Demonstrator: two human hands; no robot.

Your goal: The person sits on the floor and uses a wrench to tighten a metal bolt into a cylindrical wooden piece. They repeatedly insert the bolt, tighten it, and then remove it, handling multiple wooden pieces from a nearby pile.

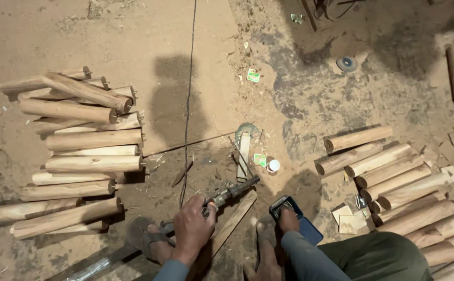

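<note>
My left hand (pixel 193 226) grips the handle of a dark power tool (pixel 230 191) that lies low over the dusty floor, its nose pointing up and right. A thin black cable (pixel 188 104) runs from it away across the floor. My right hand (pixel 288 219) holds a dark phone (pixel 294 218) with a blue back, resting near my knee. A flat wooden slat (pixel 234 221) lies under the tool, between my sandalled feet (pixel 149 237).
A stack of turned wooden legs (pixel 81 156) lies at the left and another pile (pixel 393 182) at the right. A small white cap (pixel 273 165), a grinding disc (pixel 346 64), wood offcuts (pixel 349 221) and a short wooden strip (pixel 243 155) litter the sawdust floor.
</note>
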